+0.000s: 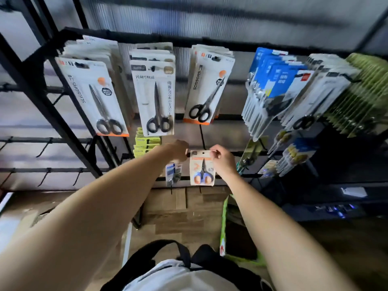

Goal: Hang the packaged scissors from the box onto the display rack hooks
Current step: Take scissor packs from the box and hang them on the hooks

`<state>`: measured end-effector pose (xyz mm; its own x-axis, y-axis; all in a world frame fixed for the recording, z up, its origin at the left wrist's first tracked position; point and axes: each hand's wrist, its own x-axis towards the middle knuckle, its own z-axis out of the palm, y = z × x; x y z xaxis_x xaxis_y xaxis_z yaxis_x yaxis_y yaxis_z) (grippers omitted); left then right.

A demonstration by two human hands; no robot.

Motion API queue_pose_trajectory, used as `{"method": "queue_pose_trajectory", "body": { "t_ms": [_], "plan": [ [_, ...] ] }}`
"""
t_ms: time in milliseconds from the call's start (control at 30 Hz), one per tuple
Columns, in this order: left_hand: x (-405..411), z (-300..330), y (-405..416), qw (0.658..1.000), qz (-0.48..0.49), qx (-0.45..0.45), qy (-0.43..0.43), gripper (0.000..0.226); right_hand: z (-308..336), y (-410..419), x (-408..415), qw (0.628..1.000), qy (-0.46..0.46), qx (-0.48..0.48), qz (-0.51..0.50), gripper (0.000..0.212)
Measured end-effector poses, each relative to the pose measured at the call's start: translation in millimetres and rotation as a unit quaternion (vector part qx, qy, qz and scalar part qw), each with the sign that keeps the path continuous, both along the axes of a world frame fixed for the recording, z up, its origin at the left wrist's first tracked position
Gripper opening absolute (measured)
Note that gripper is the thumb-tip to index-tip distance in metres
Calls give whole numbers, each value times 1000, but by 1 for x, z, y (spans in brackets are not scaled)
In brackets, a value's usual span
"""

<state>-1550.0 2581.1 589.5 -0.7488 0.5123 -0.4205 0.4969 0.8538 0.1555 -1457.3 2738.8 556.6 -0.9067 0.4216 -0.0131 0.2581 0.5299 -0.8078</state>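
Three scissor stacks (155, 97) on black rack (69, 131), wood-look floor (168, 215) below

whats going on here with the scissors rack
A person is stocking a display rack. Both hands hold a small scissors pack by its top corners, left hand and right hand, at a lower hook. Whether it is on the hook yet is unclear. Larger scissors packs already hang above.
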Motion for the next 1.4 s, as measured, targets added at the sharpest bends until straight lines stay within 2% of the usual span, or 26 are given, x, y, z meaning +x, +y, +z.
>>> {"method": "queue_pose_trajectory", "body": {
  "t_ms": [200, 433, 700, 867, 1100, 1267, 1400],
  "plan": [
    [7, 21, -3, 998, -35, 6, 46, 35, 21, -12, -2, 997, -43, 52, -43, 18],
    [8, 19, -12, 999, -29, 10, 25, 37, 14, -21, -4, 990, -61, 111, -63, 18],
    [2, 15, -3, 999, -24, -8, 22, 47, -3, -8, -5, 996, -8, 39, -77, 16],
    [-3, 14, 5, 999, -35, -21, 36, 48, -4, -2, -14, 1000, -4, 21, -18, 13],
    [-11, 12, 14, 998, -24, -29, 43, 36, -10, 9, -30, 999, -10, 48, -15, 10],
    [-16, 0, 27, 1000, -8, -22, 12, 46, -11, 14, -55, 994, -39, 94, -31, 9],
    [-21, -9, 33, 1000, 23, -20, -4, 41, -14, 16, -80, 990, -72, 110, -44, 15]
  ]
}}
